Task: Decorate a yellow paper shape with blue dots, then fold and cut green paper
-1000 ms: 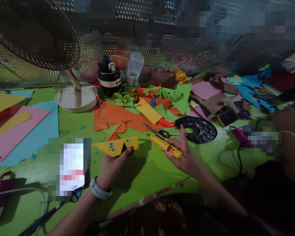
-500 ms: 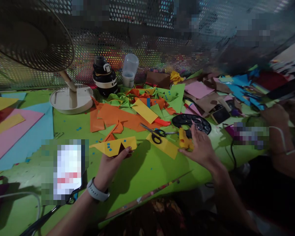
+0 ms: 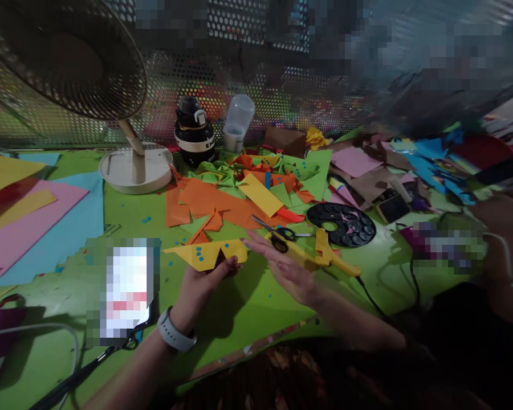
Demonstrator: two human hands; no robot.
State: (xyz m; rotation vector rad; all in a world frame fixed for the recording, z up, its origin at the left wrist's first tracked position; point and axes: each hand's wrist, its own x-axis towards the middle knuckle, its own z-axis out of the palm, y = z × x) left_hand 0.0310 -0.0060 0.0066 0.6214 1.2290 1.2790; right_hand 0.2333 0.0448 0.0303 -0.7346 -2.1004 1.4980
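Observation:
My left hand (image 3: 205, 282), with a pale watch band at the wrist, pinches a folded yellow paper (image 3: 209, 254) dotted with small blue squares; a dark triangular gap shows near the thumb. My right hand (image 3: 288, 270) has its fingers stretched out flat, their tips close to the paper's right end; whether they touch it I cannot tell. Behind that hand lie black-handled scissors (image 3: 277, 238) on a yellow paper strip, partly covered. Right of them a yellow glue gun (image 3: 331, 255) rests on the green table (image 3: 239, 341), its black cord trailing off.
A black paint palette (image 3: 361, 228) lies beyond the glue gun. Orange paper (image 3: 205, 196) and green scraps cover the middle. A fan (image 3: 137, 171), a black bottle (image 3: 194, 136) and a clear bottle (image 3: 239, 122) stand behind. A lit phone (image 3: 126, 285) lies left; another person's arm (image 3: 502, 239) is right.
My right hand has moved left from the glue gun to the yellow paper's right end, uncovering the glue gun and palette. My left hand still holds the paper. The view has shifted slightly.

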